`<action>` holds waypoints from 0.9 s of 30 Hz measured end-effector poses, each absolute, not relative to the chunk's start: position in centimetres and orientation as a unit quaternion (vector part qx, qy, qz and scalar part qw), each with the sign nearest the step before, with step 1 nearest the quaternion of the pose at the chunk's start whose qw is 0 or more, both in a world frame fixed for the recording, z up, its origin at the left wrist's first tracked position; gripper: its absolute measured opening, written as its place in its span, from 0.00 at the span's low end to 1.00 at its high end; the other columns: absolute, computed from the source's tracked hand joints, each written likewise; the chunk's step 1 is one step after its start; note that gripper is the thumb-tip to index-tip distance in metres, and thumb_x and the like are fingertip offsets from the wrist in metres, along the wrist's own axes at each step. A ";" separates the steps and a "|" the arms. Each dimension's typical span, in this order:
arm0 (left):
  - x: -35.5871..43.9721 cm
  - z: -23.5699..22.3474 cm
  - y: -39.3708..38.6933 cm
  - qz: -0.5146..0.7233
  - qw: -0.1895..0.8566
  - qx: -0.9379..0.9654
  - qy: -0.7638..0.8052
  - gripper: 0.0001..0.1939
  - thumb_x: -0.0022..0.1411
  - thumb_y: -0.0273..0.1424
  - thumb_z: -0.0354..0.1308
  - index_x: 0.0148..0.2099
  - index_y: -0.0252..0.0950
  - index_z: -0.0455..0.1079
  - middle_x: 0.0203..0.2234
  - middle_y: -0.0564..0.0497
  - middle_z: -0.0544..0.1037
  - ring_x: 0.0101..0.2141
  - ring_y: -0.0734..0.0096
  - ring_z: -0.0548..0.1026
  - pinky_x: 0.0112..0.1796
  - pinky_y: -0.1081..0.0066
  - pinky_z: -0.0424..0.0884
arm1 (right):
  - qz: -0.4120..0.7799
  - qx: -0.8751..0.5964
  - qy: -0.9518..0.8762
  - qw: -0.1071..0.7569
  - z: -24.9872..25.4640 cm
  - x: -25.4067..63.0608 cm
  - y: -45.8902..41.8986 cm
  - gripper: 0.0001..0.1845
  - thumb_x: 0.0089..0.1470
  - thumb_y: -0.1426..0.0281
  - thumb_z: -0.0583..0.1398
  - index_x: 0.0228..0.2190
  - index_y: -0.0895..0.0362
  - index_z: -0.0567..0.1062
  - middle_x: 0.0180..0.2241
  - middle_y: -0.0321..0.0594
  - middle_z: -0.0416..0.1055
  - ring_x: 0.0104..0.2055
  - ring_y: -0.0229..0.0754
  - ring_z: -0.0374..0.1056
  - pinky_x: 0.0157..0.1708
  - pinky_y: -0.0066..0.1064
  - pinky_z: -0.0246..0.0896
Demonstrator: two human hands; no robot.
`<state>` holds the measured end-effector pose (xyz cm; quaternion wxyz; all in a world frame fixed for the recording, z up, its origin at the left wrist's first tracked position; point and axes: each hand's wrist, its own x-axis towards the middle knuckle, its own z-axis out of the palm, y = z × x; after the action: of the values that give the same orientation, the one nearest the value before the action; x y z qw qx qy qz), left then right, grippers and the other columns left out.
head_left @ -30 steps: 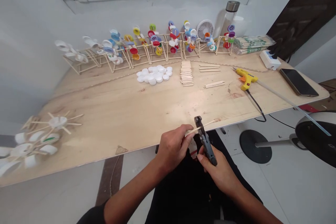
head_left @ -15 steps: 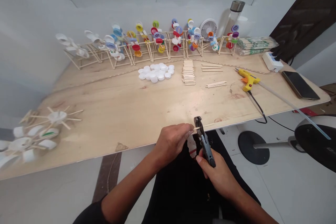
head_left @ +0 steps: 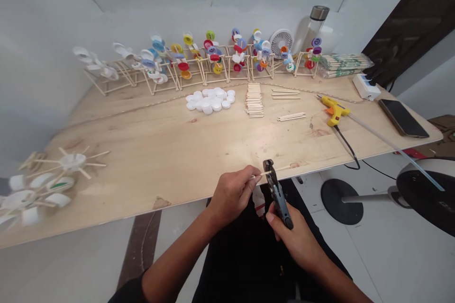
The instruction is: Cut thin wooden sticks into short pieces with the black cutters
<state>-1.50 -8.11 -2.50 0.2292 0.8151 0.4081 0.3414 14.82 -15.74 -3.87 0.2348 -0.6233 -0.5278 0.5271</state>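
My left hand (head_left: 232,194) pinches a thin wooden stick (head_left: 280,169) near one end, just above the table's front edge. The stick runs to the right through the jaws of a dark metal cutting plier (head_left: 277,194). My right hand (head_left: 289,236) is shut around the plier's handles, which point down toward my lap. The jaws sit close to my left fingertips. Part of the stick is hidden inside the jaws, and I cannot tell whether it is cut.
A plywood table (head_left: 142,161) lies ahead, bearing white bottle caps (head_left: 209,100), stacked sticks (head_left: 254,100), a yellow glue gun (head_left: 332,111), a phone (head_left: 403,118), and a power strip (head_left: 366,86). Stick frames with colourful cap pinwheels (head_left: 213,59) line the back. A blurred cap wheel (head_left: 73,162) sits left.
My hands and the plier stay nearly in place, with the stick still in the jaws. The whole view has shifted slightly as my head moved.
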 end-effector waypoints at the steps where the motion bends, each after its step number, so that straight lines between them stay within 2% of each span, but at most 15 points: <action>1: -1.4 -2.6 -8.2 0.342 0.233 0.812 0.411 0.08 0.62 0.27 0.45 0.35 0.35 0.64 0.18 0.56 0.68 0.17 0.81 0.63 0.21 0.79 0.59 | 0.527 -0.621 -0.529 0.237 -3.9 14.8 -15.7 0.07 0.53 0.66 0.53 0.27 0.56 0.65 0.20 0.29 0.58 0.23 0.35 0.57 0.23 0.25 0.51; 12: -0.9 -2.9 -8.5 0.326 0.250 0.815 0.409 0.07 0.62 0.27 0.45 0.35 0.35 0.64 0.21 0.55 0.70 0.19 0.80 0.65 0.23 0.79 0.61 | 0.539 -0.606 -0.525 0.260 -4.3 14.9 -15.4 0.06 0.53 0.67 0.53 0.29 0.57 0.65 0.23 0.32 0.61 0.24 0.35 0.59 0.25 0.26 0.54; 27: -1.0 -2.2 -8.5 0.307 0.317 0.791 0.423 0.08 0.63 0.29 0.44 0.34 0.35 0.63 0.17 0.58 0.63 0.19 0.80 0.61 0.23 0.79 0.58 | 0.537 -0.602 -0.527 0.267 -4.2 14.8 -15.4 0.08 0.54 0.65 0.53 0.29 0.57 0.65 0.20 0.30 0.59 0.23 0.35 0.57 0.25 0.26 0.53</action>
<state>-1.03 -8.51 -2.23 0.3166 0.7913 0.4232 0.3074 14.76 -15.41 -4.17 0.2669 -0.6022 -0.5270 0.5369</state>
